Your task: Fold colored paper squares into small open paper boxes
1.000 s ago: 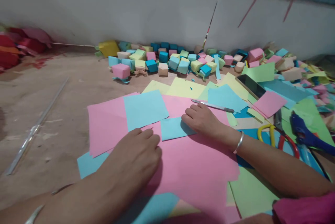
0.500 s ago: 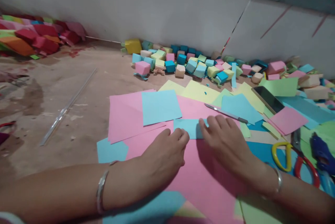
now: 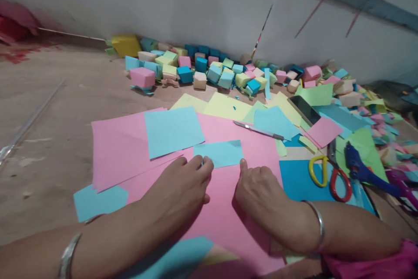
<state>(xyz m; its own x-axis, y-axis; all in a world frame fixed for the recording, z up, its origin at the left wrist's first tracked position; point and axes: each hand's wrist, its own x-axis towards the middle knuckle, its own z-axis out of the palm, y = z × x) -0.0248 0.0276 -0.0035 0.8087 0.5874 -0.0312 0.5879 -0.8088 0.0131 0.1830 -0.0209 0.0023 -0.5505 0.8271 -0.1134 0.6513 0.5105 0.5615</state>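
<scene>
A small folded light-blue paper lies on a large pink sheet on the floor. My left hand rests on the pink sheet with its fingertips curled against the blue paper's lower left corner. My right hand sits just below the paper's lower right corner, fingers curled under and thumb pointing up at the edge. Both wrists wear silver bangles. A bigger light-blue square lies just beyond, to the left.
A craft knife lies behind the paper. Scissors with yellow and red handles and a blue glue gun lie at right. A phone sits among loose sheets. Several folded paper cubes line the wall. A metal ruler lies at left.
My right hand has drawn back off the folded blue paper to its lower right corner. My left hand has stayed at the lower left corner. The view has swung a little.
</scene>
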